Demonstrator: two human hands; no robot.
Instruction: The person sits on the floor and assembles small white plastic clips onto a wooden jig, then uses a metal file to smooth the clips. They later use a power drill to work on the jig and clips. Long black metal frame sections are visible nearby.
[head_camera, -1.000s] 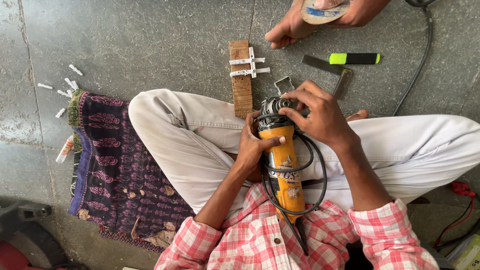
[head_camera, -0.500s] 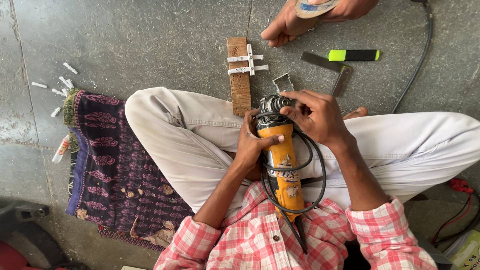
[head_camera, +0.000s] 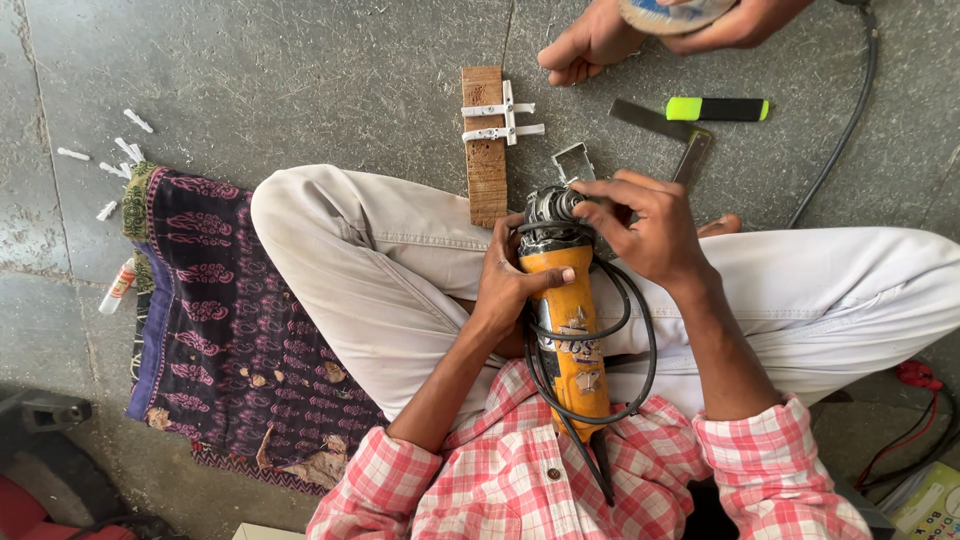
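A yellow angle grinder (head_camera: 567, 330) lies in my lap with its black cord looped around the body. My left hand (head_camera: 515, 275) grips the yellow body just below the metal head. My right hand (head_camera: 645, 225) rests on the grinder's grey metal head (head_camera: 548, 208), fingers curled over it. I sit cross-legged in light trousers and a pink checked shirt. A wooden strip (head_camera: 485, 145) with two white clips across it lies on the floor just beyond the grinder head.
Another person's hand (head_camera: 735, 20) and bare foot (head_camera: 590, 42) are at the top, holding a round disc. A green-handled tool (head_camera: 700, 110) and a metal wrench (head_camera: 692, 158) lie on the stone floor. A patterned purple cloth (head_camera: 215, 320) and scattered white plugs (head_camera: 120, 150) are at left. Black cable (head_camera: 850, 110) runs at right.
My right hand has shifted slightly over the grinder head; the grinder stays in my lap. The other person's hand with the disc has moved a little toward the top edge.
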